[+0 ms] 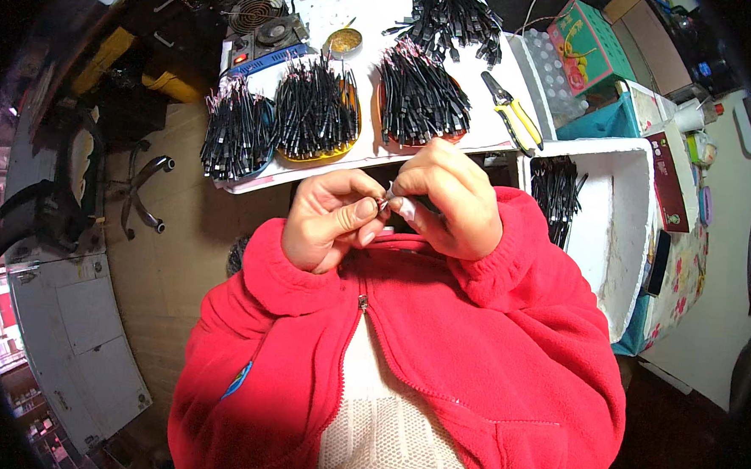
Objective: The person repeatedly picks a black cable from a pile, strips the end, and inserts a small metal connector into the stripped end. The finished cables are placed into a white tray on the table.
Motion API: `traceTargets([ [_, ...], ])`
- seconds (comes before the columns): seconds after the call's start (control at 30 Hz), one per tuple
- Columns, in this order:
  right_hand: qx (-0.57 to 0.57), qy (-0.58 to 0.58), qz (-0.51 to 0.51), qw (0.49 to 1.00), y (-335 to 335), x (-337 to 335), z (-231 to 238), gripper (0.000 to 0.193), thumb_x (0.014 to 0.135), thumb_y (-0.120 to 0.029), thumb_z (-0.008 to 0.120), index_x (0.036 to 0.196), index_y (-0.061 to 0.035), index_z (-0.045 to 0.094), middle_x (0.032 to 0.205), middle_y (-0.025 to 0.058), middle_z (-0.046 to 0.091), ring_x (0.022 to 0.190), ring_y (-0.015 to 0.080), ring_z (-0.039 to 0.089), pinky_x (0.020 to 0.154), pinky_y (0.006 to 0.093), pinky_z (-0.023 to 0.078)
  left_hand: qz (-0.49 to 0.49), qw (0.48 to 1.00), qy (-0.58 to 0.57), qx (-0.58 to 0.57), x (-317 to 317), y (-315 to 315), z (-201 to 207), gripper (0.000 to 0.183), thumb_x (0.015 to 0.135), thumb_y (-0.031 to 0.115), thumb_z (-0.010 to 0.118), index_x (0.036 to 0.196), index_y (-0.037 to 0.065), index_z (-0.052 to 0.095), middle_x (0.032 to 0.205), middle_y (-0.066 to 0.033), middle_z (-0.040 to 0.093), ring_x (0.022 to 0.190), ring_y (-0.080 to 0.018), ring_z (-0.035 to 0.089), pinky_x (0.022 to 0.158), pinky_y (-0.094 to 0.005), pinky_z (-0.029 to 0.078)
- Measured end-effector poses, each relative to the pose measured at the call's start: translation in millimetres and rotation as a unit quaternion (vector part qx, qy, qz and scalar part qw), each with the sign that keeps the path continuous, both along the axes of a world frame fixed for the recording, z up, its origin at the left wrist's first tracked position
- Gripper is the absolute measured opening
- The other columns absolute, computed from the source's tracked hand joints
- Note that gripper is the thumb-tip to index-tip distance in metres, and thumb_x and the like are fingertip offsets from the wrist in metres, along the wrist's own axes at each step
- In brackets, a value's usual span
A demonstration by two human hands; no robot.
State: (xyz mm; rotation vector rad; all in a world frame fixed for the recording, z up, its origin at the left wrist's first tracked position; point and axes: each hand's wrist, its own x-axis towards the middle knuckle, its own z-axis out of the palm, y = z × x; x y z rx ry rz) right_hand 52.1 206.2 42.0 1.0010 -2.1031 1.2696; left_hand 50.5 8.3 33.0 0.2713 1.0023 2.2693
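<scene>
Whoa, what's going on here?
Someone in a red fleece jacket is pinching a tiny piece between their left hand and right hand; it's too small to make out. Three bunches of black cables sit along the white table's front edge, near yellow-handled pliers. More cables are in a white foam box.

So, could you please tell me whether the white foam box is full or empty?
The box is partly filled: black cables along its left, bare white bottom beside them.
</scene>
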Motion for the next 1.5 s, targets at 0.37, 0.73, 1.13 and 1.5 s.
traceTargets([
  [0.37,-0.282,-0.534,0.216,0.767,8.7,6.3,-7.2,0.016,0.094,-0.015,0.059,0.1,-0.0008,0.058,0.09,-0.0006,0.058,0.08,0.0065,0.053,0.07,0.022,0.044,0.085,0.944,0.262,-0.18,-4.1,-4.6,0.8,0.01,0.09,0.004,0.061,0.095,-0.005,0.063,0.076,-0.0045,0.062,0.065,-0.0073,0.055,0.055,-0.0199,0.042],
  [0.73,-0.111,-0.114,0.134,0.978,4.9,-8.4,0.1,0.016,0.077,-0.001,0.071,0.091,-0.0005,0.064,0.084,0.0082,0.06,0.08,0.0199,0.059,0.069,0.0294,0.047,-0.106,0.974,-0.121,0.16,-0.5,-1.1,-10.8,0.015,0.09,0.009,0.06,0.104,0.003,0.062,0.09,-0.0097,0.064,0.06,-0.0105,0.049,0.048,-0.0233,0.034],
  [1.13,-0.317,-0.337,0.179,0.868,-8.0,18.0,-12.1,0.012,0.087,-0.002,0.064,0.098,0.0025,0.059,0.093,0.0061,0.058,0.087,0.0118,0.057,0.074,0.023,0.047,0.066,0.944,0.248,-0.208,12.0,-6.8,18.8,0.014,0.091,0.003,0.059,0.101,-0.004,0.065,0.083,-0.004,0.063,0.067,-0.007,0.056,0.061,-0.0194,0.047],
  [1.5,-0.179,-0.174,0.086,0.965,6.4,-0.6,-11.3,0.011,0.079,-0.002,0.069,0.087,0.0006,0.062,0.082,0.0084,0.061,0.074,0.018,0.058,0.066,0.0277,0.046,0.019,0.957,0.174,-0.23,-5.5,4.6,32.2,0.014,0.09,0.004,0.061,0.1,-0.004,0.065,0.076,-0.0025,0.062,0.066,-0.0067,0.056,0.059,-0.0198,0.045],
])
